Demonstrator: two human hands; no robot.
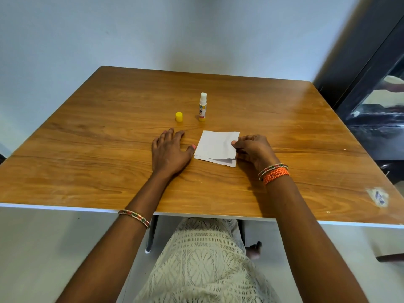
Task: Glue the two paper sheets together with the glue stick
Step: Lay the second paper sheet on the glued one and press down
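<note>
Two white paper sheets lie stacked on the wooden table (109, 167). The upper sheet (215, 145) covers most of the lower sheet (227, 163), whose near edge pokes out. My right hand (253, 150) pinches the right edge of the upper sheet. My left hand (169, 149) lies flat on the table, its thumb tip at the papers' left edge. The glue stick (202, 107) stands upright and uncapped behind the papers. Its yellow cap (179, 117) sits to its left.
The table's far edge meets a pale wall. A dark cabinet with a glass front (376, 110) stands at the right. A worn sticker (378, 196) marks the table's near right corner.
</note>
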